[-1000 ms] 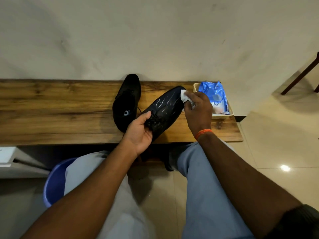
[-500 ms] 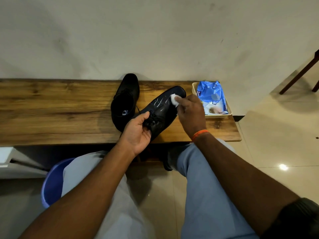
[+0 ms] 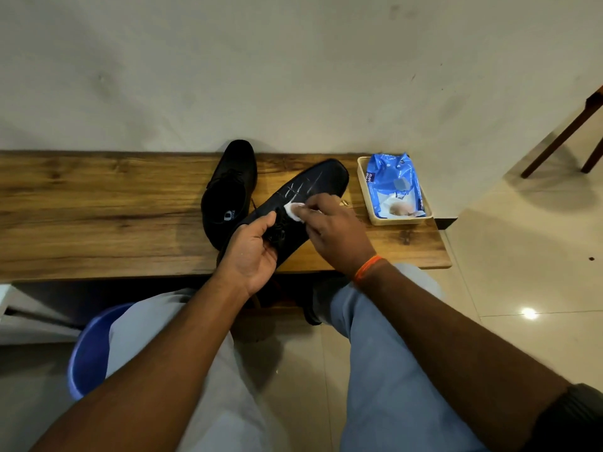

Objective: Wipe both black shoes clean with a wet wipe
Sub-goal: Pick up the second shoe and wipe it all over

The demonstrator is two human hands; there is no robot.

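Your left hand clamps the laced shoe at its heel, tilting it steady. Your right hand pinches the wet wipe against its upper to scrub.

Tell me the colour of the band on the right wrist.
Orange band, clearest in the head view, just behind the right hand.

Worktop left half bare, wide open for a reach. Centre crowded: second shoe sits just beside the held shoe, narrow gap btwn toes. Right end blocked by tray w/ wipes pack; thin strip of bare wood in front of the tray. Wall closes the back edge.
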